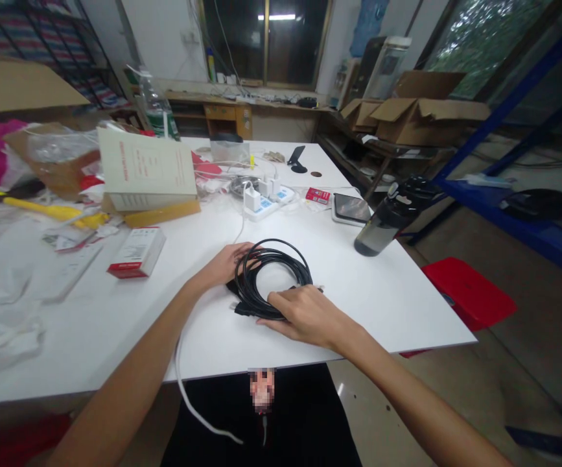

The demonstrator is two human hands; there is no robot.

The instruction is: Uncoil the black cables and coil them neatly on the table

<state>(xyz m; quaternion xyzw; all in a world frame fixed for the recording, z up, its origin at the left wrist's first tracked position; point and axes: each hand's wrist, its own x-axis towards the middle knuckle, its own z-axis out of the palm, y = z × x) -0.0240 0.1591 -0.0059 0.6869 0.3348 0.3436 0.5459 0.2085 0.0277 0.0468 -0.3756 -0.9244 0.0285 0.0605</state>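
Observation:
A coiled black cable [250,297] is held near the front edge of the white table, its loops forming a loose ring. On the coil's left side is my left hand [229,264], closed around the loops, its fingers partly hidden behind them. My right hand [307,314] grips the lower right of the ring, thumb on top and fingers underneath. A black plug end [244,310] sticks out at the lower left of the coil. One thin loop stands higher than the rest at the top.
A power strip [266,204] with chargers lies beyond the coil. To the right stand a tilted dark bottle [382,224] and a flat device [351,209]. At left are a red-and-white box [137,251], a booklet [149,168] and clutter. A white cord [183,389] hangs over the edge.

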